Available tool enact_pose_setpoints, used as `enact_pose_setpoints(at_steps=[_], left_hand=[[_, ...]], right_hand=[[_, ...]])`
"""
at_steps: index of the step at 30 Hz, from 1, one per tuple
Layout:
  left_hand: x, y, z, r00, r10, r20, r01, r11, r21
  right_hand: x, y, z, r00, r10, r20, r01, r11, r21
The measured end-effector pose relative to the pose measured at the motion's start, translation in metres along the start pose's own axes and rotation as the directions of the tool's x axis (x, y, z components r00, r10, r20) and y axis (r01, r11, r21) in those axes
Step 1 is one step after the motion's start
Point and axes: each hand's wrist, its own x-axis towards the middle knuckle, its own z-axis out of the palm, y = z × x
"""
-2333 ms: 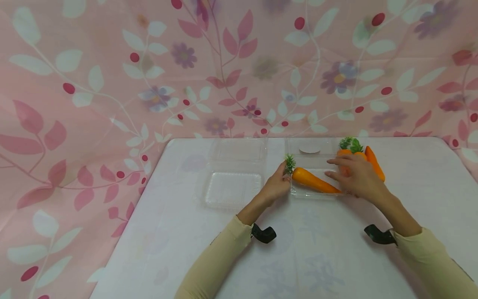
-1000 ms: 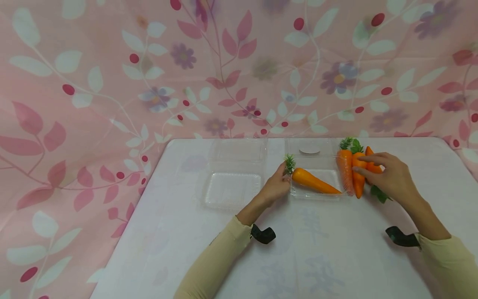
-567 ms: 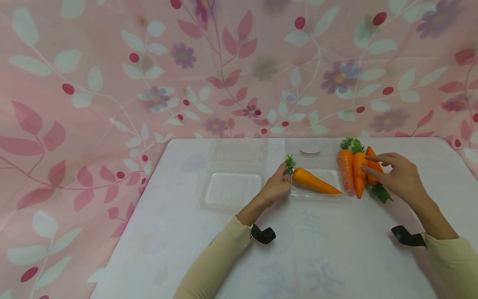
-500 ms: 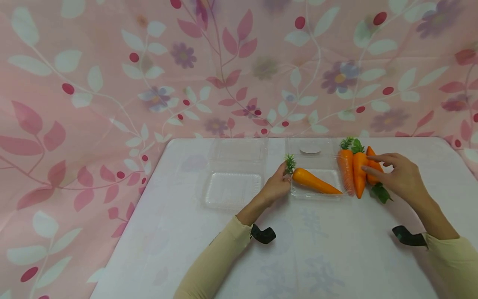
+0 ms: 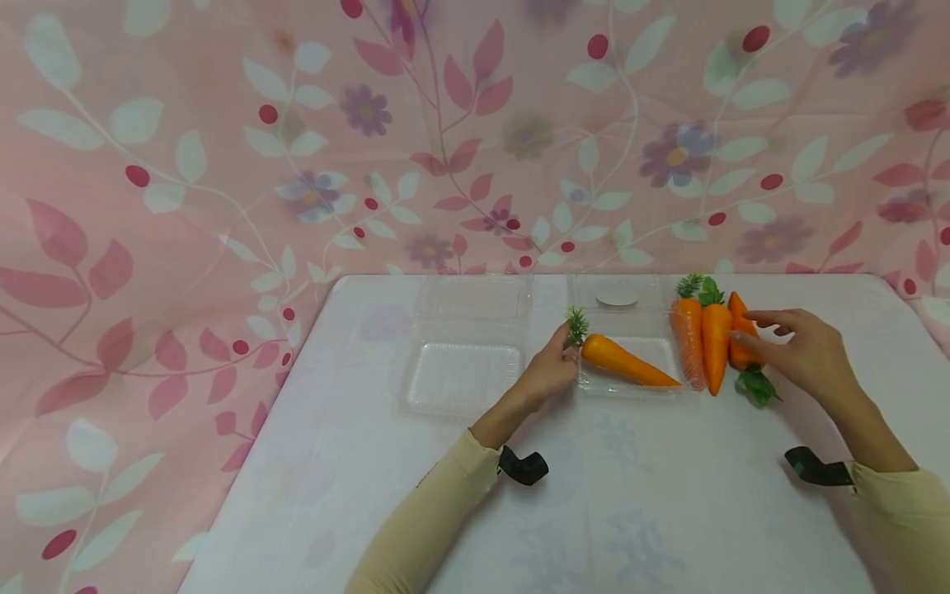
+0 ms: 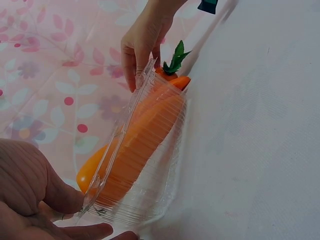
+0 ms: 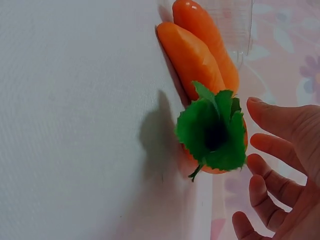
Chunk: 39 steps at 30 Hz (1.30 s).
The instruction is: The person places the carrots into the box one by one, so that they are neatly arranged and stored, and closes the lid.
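A yellow-orange carrot [image 5: 627, 361] with feathery green leaves lies slantwise in the tray of a clear plastic clamshell box [image 5: 594, 388], its lid folded back. My left hand [image 5: 547, 371] pinches the box's left edge between thumb and fingers, close by the leaves; the left wrist view shows the thumb [image 6: 65, 196] at the rim. Three orange carrots stand in a row right of the box. My right hand [image 5: 805, 351] is at the rightmost carrot [image 5: 745, 334], whose green leaves [image 7: 215, 132] point toward me. Its fingers are spread and loosely bent, and grip nothing.
Left of the filled box lies a second clear clamshell box [image 5: 463, 375] with its lid open. The other two carrots are the middle carrot [image 5: 715, 346] and the left carrot [image 5: 688, 338] beside the box wall. A pink floral cloth [image 5: 475, 165] hangs behind the white table [image 5: 356, 495].
My right hand has moved from above the filled box to the right, past the carrots, to the rightmost one. My left hand and the carrot in the box have stayed in place.
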Motion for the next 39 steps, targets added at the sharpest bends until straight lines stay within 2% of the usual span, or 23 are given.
enact_pose_setpoints(at_steps=[9,23,28,39], left_hand=[[0.001,-0.001,0.000,1.000,-0.007,0.002,0.007,1.000,0.000],[0.000,-0.001,0.000,1.000,-0.008,0.002,0.008,1.000,0.004],[0.001,-0.002,0.000,1.000,-0.006,0.004,0.006,1.000,0.006],[-0.001,0.000,0.000,1.000,-0.002,0.001,0.002,1.000,0.005]], right_hand=[[0.001,0.006,-0.002,0.999,0.020,0.032,-0.020,1.000,-0.023],[0.004,0.010,-0.009,0.989,0.082,0.126,-0.074,0.995,-0.066],[0.005,0.011,-0.011,0.983,0.111,0.144,-0.102,0.992,-0.068],[0.006,0.016,-0.014,0.979,0.122,0.166,-0.108,0.990,-0.089]])
